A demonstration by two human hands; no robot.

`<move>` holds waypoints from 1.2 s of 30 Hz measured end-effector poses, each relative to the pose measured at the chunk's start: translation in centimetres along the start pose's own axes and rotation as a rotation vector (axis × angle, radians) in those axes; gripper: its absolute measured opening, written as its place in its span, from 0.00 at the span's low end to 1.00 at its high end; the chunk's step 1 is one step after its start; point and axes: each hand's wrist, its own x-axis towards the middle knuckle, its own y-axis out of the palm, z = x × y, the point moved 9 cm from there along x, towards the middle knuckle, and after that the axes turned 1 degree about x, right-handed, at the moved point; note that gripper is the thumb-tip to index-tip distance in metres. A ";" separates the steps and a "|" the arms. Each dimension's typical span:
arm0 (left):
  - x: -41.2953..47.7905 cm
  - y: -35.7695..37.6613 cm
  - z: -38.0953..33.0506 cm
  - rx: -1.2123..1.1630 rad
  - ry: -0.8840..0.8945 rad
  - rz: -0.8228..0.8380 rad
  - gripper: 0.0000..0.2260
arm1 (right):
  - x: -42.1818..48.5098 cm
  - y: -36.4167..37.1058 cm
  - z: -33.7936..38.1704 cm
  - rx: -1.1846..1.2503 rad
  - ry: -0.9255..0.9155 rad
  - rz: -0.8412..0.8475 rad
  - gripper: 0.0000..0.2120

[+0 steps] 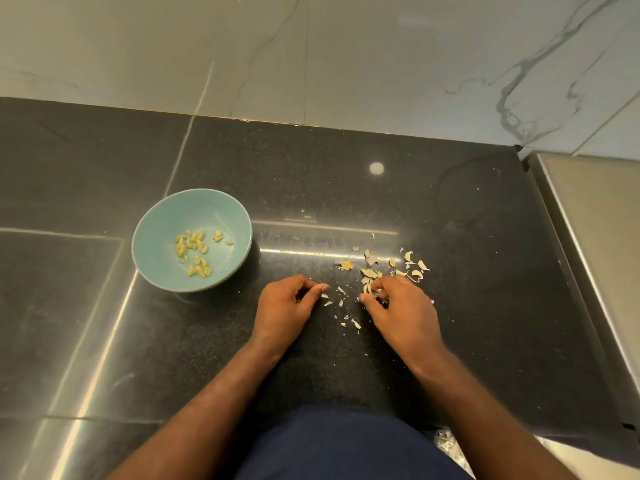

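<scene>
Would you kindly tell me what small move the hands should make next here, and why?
Probably bring the left hand across to help split the husk piece that the right hand pinches: loose husks lie around it, and whole pods wait in the bowl.

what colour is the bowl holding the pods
The bowl is pale blue-green, plain with no pattern, seen best in the head view.

I see a shiny black counter (450,209). A blue-green bowl (156,237) sits on it, over on the left. Little bits of pale shell (372,261) lie spread on it near the middle.
</scene>
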 end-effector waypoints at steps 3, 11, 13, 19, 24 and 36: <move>-0.1 -0.5 -0.3 0.013 -0.002 -0.048 0.11 | 0.1 0.3 0.8 -0.119 -0.068 0.001 0.13; -0.2 -0.7 -0.6 0.059 -0.026 -0.066 0.05 | 0.9 0.6 1.0 -0.201 -0.151 0.009 0.11; -0.1 -0.7 -0.7 0.080 -0.034 -0.068 0.06 | 1.1 0.6 0.9 -0.185 -0.156 -0.002 0.11; -0.1 -0.7 -0.5 0.105 -0.071 -0.083 0.05 | 1.1 -1.4 -0.3 0.112 -0.130 -0.098 0.06; -0.2 -0.8 -0.7 0.097 -0.056 -0.124 0.11 | 1.4 -3.0 -2.0 0.564 0.055 -0.017 0.04; -1.3 1.5 -8.0 -0.358 -0.084 0.295 0.07 | -1.4 -4.3 4.0 0.684 -0.079 0.143 0.09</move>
